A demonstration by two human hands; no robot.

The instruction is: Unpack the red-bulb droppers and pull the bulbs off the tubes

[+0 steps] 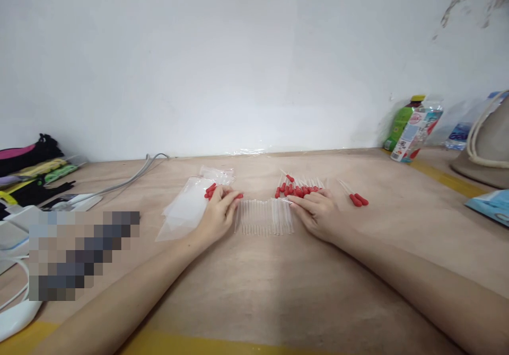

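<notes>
My left hand (218, 209) is closed in a pinch on a red rubber bulb (239, 196), just left of a row of clear glass dropper tubes (258, 217) lying side by side. At the row's right end, my right hand (316, 212) has its thumb and index finger together on the upper end of a glass tube (291, 214). Several loose red bulbs (210, 189) lie behind my left hand. Beyond my right hand is a pile of red-bulbed droppers (298, 189), partly hidden by the fingers. Two more droppers (358, 200) lie farther right.
Clear plastic bags (181, 201) lie flat left of my left hand. A grey cable (131, 177) runs along the left, near a white power strip (18, 228). Bottles (415, 132) and a beige bag (489, 138) stand at the back right. A wall closes off the table's back.
</notes>
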